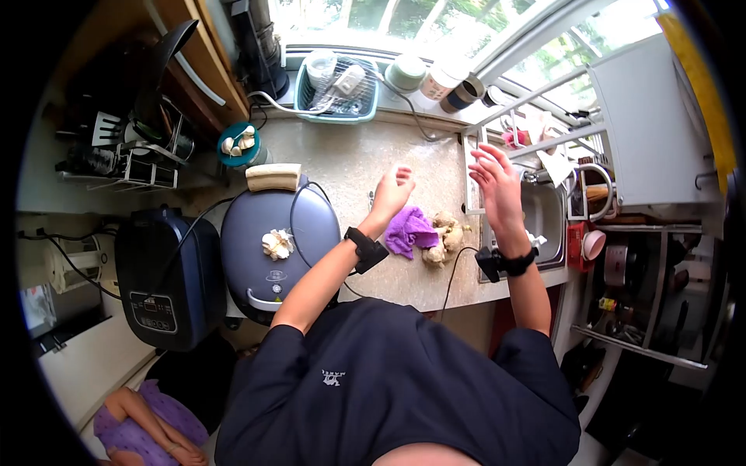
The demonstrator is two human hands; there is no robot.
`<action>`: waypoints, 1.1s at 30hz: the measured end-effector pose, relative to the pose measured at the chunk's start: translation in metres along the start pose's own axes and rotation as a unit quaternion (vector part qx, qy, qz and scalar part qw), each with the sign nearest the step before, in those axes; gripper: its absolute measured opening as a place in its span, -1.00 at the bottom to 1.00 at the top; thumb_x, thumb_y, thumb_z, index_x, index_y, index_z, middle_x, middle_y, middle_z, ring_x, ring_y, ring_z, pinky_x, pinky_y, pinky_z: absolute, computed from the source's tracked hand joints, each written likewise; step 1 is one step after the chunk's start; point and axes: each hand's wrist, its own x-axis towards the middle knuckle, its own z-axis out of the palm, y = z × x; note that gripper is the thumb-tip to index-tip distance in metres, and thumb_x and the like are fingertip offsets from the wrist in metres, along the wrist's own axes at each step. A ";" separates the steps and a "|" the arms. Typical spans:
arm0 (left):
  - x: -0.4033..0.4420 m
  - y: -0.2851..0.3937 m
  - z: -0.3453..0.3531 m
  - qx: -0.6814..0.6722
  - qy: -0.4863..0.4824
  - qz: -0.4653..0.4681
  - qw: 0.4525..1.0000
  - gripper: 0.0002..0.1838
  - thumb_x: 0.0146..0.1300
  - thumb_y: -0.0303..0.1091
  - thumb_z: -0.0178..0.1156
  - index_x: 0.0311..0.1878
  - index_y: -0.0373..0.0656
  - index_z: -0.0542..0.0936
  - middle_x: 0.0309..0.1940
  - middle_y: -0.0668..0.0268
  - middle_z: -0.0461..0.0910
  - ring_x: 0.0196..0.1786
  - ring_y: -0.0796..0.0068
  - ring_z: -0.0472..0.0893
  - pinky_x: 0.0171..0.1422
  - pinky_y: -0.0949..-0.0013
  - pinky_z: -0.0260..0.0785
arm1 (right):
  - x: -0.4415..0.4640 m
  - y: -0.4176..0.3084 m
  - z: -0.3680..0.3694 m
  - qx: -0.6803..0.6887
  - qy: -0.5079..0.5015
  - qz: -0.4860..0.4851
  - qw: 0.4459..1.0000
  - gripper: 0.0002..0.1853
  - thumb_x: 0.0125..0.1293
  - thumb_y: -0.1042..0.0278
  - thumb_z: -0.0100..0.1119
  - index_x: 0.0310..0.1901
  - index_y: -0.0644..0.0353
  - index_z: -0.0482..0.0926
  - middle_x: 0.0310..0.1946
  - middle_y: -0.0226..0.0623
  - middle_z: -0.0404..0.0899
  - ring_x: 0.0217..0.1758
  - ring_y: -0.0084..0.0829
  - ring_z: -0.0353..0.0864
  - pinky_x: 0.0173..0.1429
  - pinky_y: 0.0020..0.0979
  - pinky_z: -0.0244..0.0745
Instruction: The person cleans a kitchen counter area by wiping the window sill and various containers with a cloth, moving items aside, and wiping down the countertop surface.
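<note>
My left hand [393, 191] is over the counter, fingers loosely bent and a little apart, with nothing visible in it. Just below it lies a crumpled purple cloth [410, 232], beside a knobbly piece of ginger [444, 239]. My right hand [497, 190] is raised near the left edge of the sink [544, 221], its fingers spread and nothing in them. Both wrists carry black straps with small devices. Left of my left forearm, a pile of garlic [277, 244] rests on the lid of a dark blue round appliance [252, 210].
A wooden block [273, 177] lies at the appliance's back edge. Garlic cloves sit on a teal-lidded container [239, 145]. A teal basket [342, 118] and cups stand by the window. A rice cooker [159, 291] is at left, a white rack [536, 144] at right. Another person's arms [148, 423] show lower left.
</note>
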 end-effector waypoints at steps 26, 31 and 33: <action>-0.067 -0.093 0.016 0.565 -0.313 0.055 0.762 -0.77 -0.03 -0.27 0.30 -0.36 -0.21 0.74 -0.32 -0.02 0.70 -0.20 0.01 0.72 -0.10 0.07 0.57 | -0.065 0.272 -0.147 -0.439 0.281 0.073 0.850 -0.11 -0.13 0.05 0.62 0.22 0.27 0.39 0.13 0.07 0.52 0.18 -0.04 0.53 0.25 -0.18 0.45; -0.063 -0.092 0.017 0.576 -0.328 0.037 0.748 -0.76 -0.06 -0.24 0.27 -0.37 -0.18 0.73 -0.37 -0.02 0.69 -0.26 0.00 0.71 -0.15 0.09 0.56 | -0.074 0.259 -0.143 -0.429 0.259 0.012 0.865 -0.21 -0.11 0.15 0.59 0.15 0.25 0.41 0.08 0.00 0.51 0.17 -0.04 0.51 0.26 -0.16 0.42; -0.061 -0.082 0.020 0.573 -0.339 0.014 0.746 -0.75 -0.03 -0.20 0.29 -0.37 -0.17 0.73 -0.36 -0.01 0.70 -0.24 0.00 0.71 -0.14 0.09 0.56 | -0.077 0.248 -0.136 -0.441 0.246 -0.026 0.863 -0.23 -0.09 0.18 0.56 0.15 0.24 0.40 0.07 -0.01 0.48 0.17 -0.01 0.50 0.27 -0.14 0.42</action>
